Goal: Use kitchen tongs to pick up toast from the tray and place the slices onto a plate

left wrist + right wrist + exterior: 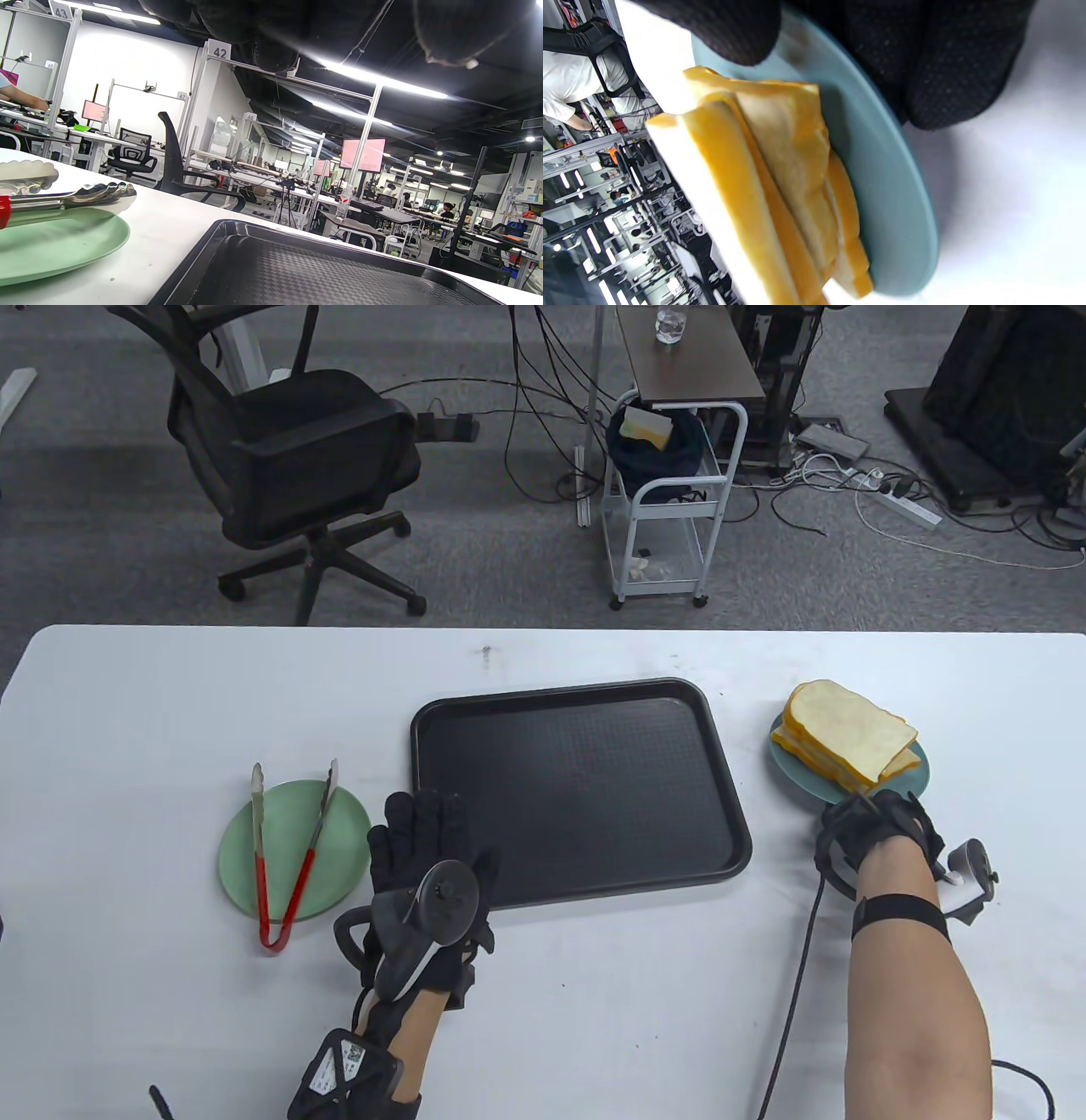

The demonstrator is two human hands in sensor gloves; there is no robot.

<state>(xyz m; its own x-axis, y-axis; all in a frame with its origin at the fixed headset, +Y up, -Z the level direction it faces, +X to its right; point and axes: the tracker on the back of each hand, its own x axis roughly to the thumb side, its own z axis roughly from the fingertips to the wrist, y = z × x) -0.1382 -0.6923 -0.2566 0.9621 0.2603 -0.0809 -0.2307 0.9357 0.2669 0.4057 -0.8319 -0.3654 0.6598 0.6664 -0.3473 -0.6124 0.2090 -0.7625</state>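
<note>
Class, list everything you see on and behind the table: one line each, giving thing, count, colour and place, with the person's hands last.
Plastic serving tray: one, black, empty, table centre.
Round green plate: one, left of tray.
Red-handled metal tongs: one, lying on green plate.
Round blue plate: one, right of tray.
Toast slices: a stack, yellow-crusted, on blue plate.
Office chair: one, black, behind table.
White trolley: one, behind table.
Left hand: black glove, fingers straight, at tray's corner.
Right hand: black glove, gripping blue plate's rim.

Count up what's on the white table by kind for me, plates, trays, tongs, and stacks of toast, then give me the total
Plates: 2, a green plate under the tongs and a blue plate under the toast
Trays: 1, the black tray, nothing on it
Tongs: 1, red-handled tongs
Stacks of toast: 1, the toast; slice count unclear
Total: 5
</note>
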